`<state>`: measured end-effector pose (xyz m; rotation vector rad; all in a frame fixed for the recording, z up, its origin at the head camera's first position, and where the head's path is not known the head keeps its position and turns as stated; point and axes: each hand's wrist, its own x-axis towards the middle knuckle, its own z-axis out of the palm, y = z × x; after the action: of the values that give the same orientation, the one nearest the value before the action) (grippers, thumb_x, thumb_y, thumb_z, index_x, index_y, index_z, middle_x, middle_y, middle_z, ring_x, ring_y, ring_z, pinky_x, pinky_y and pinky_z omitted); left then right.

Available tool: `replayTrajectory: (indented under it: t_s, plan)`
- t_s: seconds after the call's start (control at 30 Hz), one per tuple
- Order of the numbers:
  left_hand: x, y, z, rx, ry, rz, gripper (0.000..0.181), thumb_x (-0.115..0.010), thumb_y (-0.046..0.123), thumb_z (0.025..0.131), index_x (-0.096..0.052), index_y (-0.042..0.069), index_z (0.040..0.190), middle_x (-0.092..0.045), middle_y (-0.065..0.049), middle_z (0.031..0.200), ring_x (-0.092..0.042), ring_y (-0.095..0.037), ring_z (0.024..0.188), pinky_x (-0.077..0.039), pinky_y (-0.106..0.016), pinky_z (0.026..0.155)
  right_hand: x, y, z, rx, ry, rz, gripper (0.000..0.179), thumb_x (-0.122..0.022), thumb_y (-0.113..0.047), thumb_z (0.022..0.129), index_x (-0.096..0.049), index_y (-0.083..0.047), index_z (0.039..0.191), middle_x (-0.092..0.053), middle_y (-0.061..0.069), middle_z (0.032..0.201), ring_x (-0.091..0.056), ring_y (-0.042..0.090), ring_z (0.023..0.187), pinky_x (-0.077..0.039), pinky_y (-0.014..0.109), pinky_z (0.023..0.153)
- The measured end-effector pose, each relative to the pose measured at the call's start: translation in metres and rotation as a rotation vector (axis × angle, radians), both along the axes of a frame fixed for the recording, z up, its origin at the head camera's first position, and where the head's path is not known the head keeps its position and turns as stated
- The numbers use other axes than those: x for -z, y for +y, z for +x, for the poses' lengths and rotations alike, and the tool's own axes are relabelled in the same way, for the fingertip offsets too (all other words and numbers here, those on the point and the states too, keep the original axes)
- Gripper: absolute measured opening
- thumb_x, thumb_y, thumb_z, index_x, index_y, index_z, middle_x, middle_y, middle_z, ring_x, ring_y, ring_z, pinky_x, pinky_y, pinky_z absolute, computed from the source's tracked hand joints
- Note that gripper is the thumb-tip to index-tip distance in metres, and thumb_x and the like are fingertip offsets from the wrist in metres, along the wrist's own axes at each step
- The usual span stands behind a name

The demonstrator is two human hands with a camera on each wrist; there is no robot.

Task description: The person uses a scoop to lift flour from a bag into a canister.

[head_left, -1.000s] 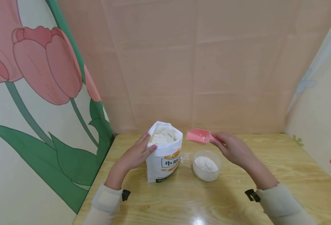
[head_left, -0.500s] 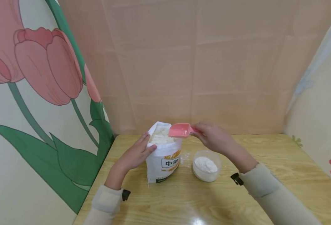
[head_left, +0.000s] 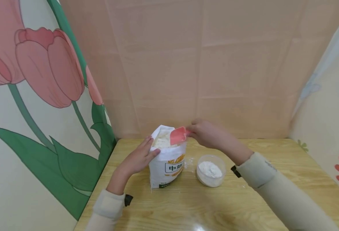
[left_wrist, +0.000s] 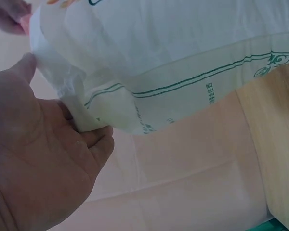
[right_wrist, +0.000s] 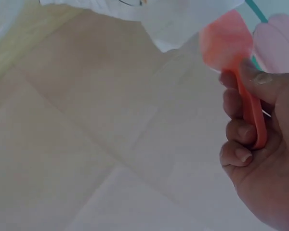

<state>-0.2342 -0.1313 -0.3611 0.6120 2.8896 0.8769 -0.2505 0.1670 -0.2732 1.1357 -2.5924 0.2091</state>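
A white flour bag (head_left: 167,166) stands upright on the table, its mouth open and white flour (head_left: 163,141) showing inside. My left hand (head_left: 139,157) holds the bag's left side near the rim; in the left wrist view, the fingers (left_wrist: 98,142) bend around its edge. With my right hand (head_left: 207,133) I grip the handle of a pink scoop (head_left: 178,135). Its blade tilts down over the right part of the bag's mouth. In the right wrist view, the fingers wrap around the scoop's handle (right_wrist: 251,110).
A clear round bowl (head_left: 211,183) with a heap of flour stands to the right of the bag. Flour specks lie on the wooden table (head_left: 163,211) between them. A beige cloth wall (head_left: 198,70) rises behind, with a tulip-painted panel (head_left: 45,106) at the left.
My right hand has carried the scoop leftward from above the bowl to the bag's mouth, and the blade has tipped downward. The left hand stays on the bag.
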Motion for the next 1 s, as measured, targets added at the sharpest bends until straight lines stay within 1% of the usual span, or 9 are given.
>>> replayTrajectory:
  t_s: [0.17,0.23,0.33,0.43,0.57,0.67,0.83,0.93,1.0]
  plan:
    - [-0.001,0.001,-0.001,-0.001,-0.006,0.005,0.081,-0.037,0.060,0.105,-0.016,0.006,0.162,-0.009,-0.008,0.170,-0.004,-0.024,0.157,-0.017,-0.049,0.124,-0.025,-0.024,0.000,0.007,0.038,0.317,0.005,-0.071,-0.010,0.093,-0.071,-0.012,0.088,-0.060,0.002,0.080,-0.056,0.022,0.078,-0.051,0.037,0.070]
    - [-0.001,0.001,-0.001,0.003,-0.012,0.007,0.082,-0.037,0.060,0.105,-0.016,0.006,0.162,-0.009,-0.008,0.170,-0.004,-0.024,0.157,-0.017,-0.050,0.124,-0.032,-0.034,0.002,0.041,0.040,0.412,0.005,-0.072,-0.008,0.090,-0.071,-0.013,0.088,-0.064,0.002,0.085,-0.059,0.023,0.085,-0.054,0.038,0.073]
    - [-0.002,0.001,-0.001,0.004,-0.018,0.000,0.085,-0.035,0.064,0.103,-0.016,0.006,0.162,-0.008,-0.008,0.171,-0.003,-0.023,0.157,-0.017,-0.049,0.125,-0.037,-0.047,0.005,0.083,0.054,0.491,0.006,-0.071,-0.008,0.089,-0.070,-0.013,0.085,-0.067,0.002,0.087,-0.060,0.024,0.086,-0.056,0.038,0.072]
    - [-0.001,0.001,-0.001,0.004,-0.016,0.000,0.088,-0.033,0.067,0.102,-0.015,0.006,0.162,-0.007,-0.008,0.171,-0.003,-0.024,0.157,-0.016,-0.050,0.125,-0.036,-0.057,0.006,0.117,0.091,0.525,0.010,-0.069,-0.008,0.089,-0.069,-0.014,0.080,-0.068,0.002,0.084,-0.061,0.023,0.081,-0.055,0.037,0.066]
    - [-0.001,0.001,-0.001,0.000,-0.023,0.004,0.087,-0.033,0.068,0.102,-0.015,0.007,0.162,-0.006,-0.007,0.171,-0.002,-0.022,0.157,-0.016,-0.049,0.125,-0.027,-0.066,0.001,0.145,0.118,0.531,0.015,-0.068,-0.006,0.088,-0.068,-0.016,0.077,-0.066,0.000,0.077,-0.060,0.021,0.075,-0.053,0.036,0.062]
    - [-0.001,0.001,-0.001,-0.005,-0.028,0.005,0.087,-0.033,0.068,0.102,-0.015,0.008,0.162,-0.006,-0.005,0.171,-0.002,-0.020,0.157,-0.015,-0.048,0.125,-0.015,-0.073,-0.006,0.163,0.054,0.519,0.015,-0.067,-0.007,0.089,-0.067,-0.016,0.078,-0.062,-0.001,0.074,-0.057,0.020,0.070,-0.051,0.034,0.061]
    - [0.001,0.002,-0.002,-0.003,-0.015,0.003,0.087,-0.034,0.067,0.102,-0.017,0.008,0.162,-0.006,-0.004,0.171,-0.002,-0.021,0.157,-0.016,-0.048,0.125,0.004,-0.084,-0.023,0.194,-0.141,0.533,0.007,-0.068,-0.011,0.091,-0.067,-0.015,0.085,-0.059,-0.002,0.077,-0.051,0.017,0.070,-0.049,0.033,0.063]
    - [0.001,0.002,-0.001,-0.001,-0.012,0.003,0.086,-0.034,0.067,0.102,-0.017,0.007,0.162,-0.006,-0.005,0.171,-0.002,-0.021,0.157,-0.015,-0.048,0.125,0.009,-0.086,-0.032,0.207,-0.221,0.526,0.008,-0.069,-0.012,0.092,-0.066,-0.013,0.085,-0.060,-0.001,0.079,-0.052,0.018,0.072,-0.049,0.033,0.066]
    - [0.001,0.001,-0.001,-0.003,-0.009,0.000,0.087,-0.034,0.068,0.102,-0.017,0.007,0.162,-0.006,-0.005,0.170,-0.003,-0.022,0.157,-0.016,-0.048,0.125,0.011,-0.086,-0.036,0.207,-0.242,0.526,0.012,-0.069,-0.014,0.092,-0.065,-0.013,0.081,-0.059,0.000,0.077,-0.052,0.018,0.071,-0.049,0.033,0.065]
